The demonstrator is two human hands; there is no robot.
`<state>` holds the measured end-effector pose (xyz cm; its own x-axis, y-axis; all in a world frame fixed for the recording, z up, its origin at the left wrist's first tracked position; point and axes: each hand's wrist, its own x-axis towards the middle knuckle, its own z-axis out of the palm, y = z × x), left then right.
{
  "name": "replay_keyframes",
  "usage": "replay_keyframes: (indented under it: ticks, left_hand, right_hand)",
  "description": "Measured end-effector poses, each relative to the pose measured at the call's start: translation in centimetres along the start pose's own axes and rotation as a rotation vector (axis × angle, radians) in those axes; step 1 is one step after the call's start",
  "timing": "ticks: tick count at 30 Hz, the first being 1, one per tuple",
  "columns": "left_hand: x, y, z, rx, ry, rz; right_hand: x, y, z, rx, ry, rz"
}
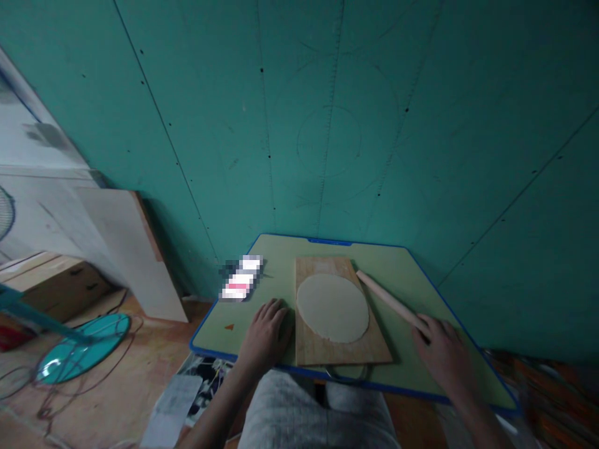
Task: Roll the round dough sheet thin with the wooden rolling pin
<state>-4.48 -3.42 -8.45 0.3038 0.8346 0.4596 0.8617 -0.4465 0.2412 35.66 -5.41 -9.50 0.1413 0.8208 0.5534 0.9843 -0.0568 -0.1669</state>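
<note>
A flat, nearly round sheet of dough (333, 308) lies on a wooden cutting board (311, 354), covering most of it. The board has a metal handle (347, 374) at its near end. My right hand (442, 352) is closed round the near end of a wooden rolling pin (390, 302), which slants along the board's right side with its far tip by the board's edge. To the left of the board, my left hand (269, 333) rests on the table with its fingers laid out, holding nothing.
The small table (379, 252) has a blue rim and stands against a green wall (224, 125). A blurred-out bright screen (242, 279) lies at its left edge. A turquoise fan base (84, 349), cables, a cardboard box (60, 284) and a leaning panel (135, 249) are on the left.
</note>
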Motion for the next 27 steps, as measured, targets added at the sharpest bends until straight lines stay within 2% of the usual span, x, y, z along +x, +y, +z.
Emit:
replay_keyframes:
  ticks: [7, 17, 23, 27]
  left_hand:
    - [0.2, 0.0, -0.5, 0.047, -0.059, 0.005]
    - [-1.5, 2.0, -0.2, -0.031, -0.099, 0.076]
    - [-1.4, 1.3, -0.1, -0.064, -0.093, 0.090]
    - [-1.5, 0.6, -0.5, -0.160, -0.042, 0.021]
  right_hand:
    - [0.0, -0.7, -0.4, 0.036, 0.000, 0.009]
    - [0.1, -1.6, -1.1, 0.184, -0.069, 0.104]
    - [0.3, -2.2, -1.7, 0.214, -0.082, 0.121]
    - [0.4, -2.3, -2.1, 0.239, -0.095, 0.141]
